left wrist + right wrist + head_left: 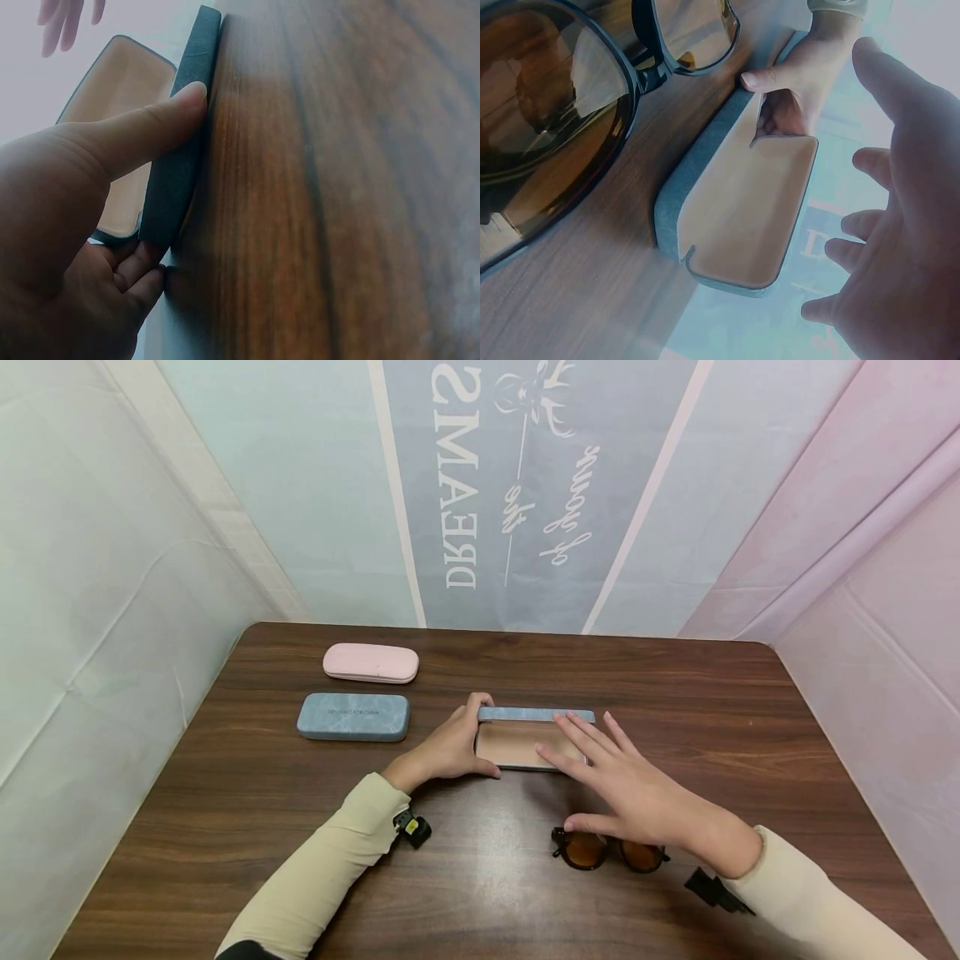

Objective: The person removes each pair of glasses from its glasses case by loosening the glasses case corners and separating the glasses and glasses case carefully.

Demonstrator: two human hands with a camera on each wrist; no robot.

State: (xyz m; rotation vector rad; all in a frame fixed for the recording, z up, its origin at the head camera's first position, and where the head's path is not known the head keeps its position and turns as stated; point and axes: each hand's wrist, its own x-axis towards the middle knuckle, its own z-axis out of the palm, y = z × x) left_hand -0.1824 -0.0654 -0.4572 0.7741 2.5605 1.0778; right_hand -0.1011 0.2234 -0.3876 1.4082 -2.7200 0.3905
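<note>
A blue glasses case (525,745) with a beige lining stands open on the table, its lid raised. My left hand (450,747) grips its left end; in the left wrist view the thumb lies along the front wall of the case (184,142) and the other fingers reach under and behind. My right hand (630,785) hovers with spread fingers near the case's right side, and the right wrist view shows those fingers apart from the case (742,202). Below the right hand, sunglasses (583,852) with brown lenses and dark frames lie on the table, partly hidden by it.
To the left, a closed blue glasses case (352,718) lies on the wooden table (285,860). Behind it sits a closed pink glasses case (371,662). A printed cloth (495,493) hangs at the table's back edge, with pale cloth at both sides.
</note>
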